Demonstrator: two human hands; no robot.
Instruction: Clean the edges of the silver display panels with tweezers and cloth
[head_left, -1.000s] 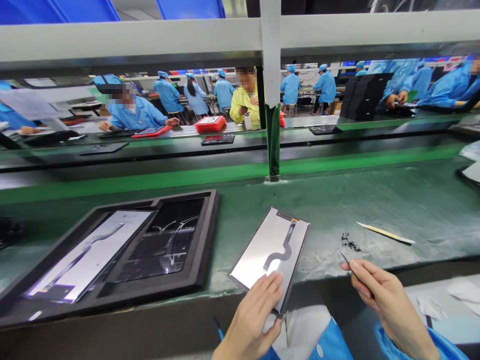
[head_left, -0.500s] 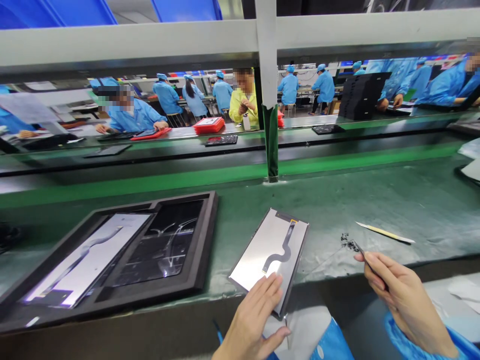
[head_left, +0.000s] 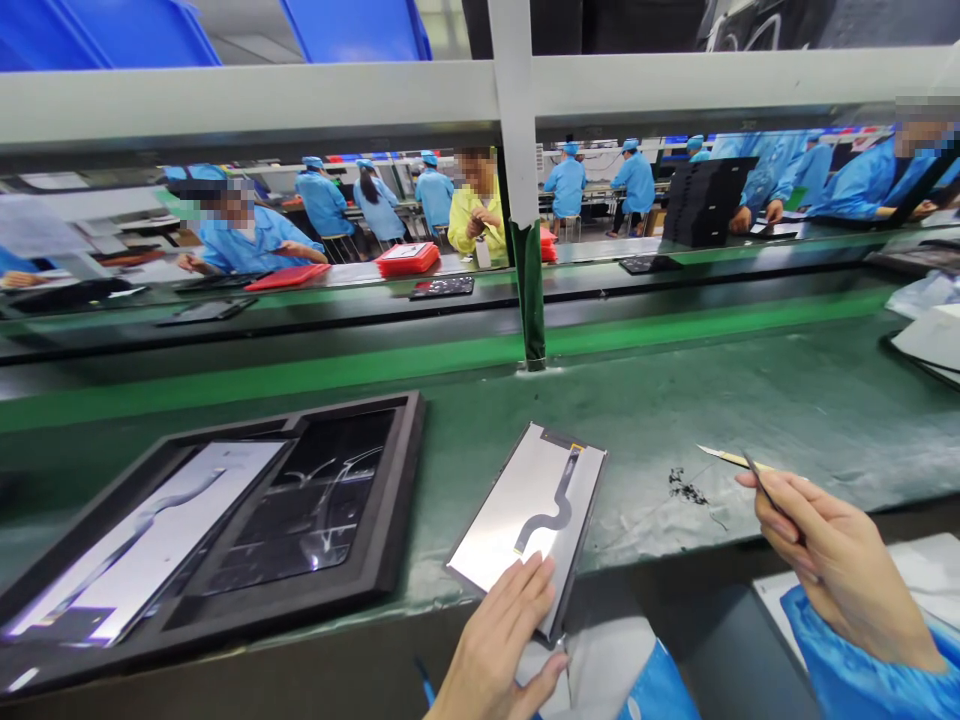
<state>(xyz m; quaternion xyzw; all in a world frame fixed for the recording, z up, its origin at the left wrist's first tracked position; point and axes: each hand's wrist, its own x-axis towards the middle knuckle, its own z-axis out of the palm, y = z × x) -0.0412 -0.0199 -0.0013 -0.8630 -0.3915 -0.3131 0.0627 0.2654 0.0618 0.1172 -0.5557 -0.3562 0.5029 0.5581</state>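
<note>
A silver-backed display panel (head_left: 510,500) with a curved dark ribbon cable (head_left: 559,500) lies tilted at the bench's front edge, its near end sticking out past it. My left hand (head_left: 499,635) rests on the panel's lower end, fingers stretched out. Dark tweezers (head_left: 761,485) are pinched in my right hand (head_left: 832,560), raised at the right. Left of their tip, a small heap of black scraps (head_left: 686,487) sits on the green bench. Partly behind the tweezers and fingers is a yellow-handled blade (head_left: 724,456).
On the left, a black foam tray (head_left: 409,470) holds another silver panel (head_left: 165,540) and a glossy black one (head_left: 307,510). A post (head_left: 531,290) rises behind the bench. Beyond it are black trays (head_left: 705,200), red trays (head_left: 407,260) and several people. Plastic-wrapped items (head_left: 930,325) lie at far right.
My right hand with the tweezers has moved up and away from the black scraps, over the blade's handle. My left hand stays on the panel. The whole view has shifted slightly.
</note>
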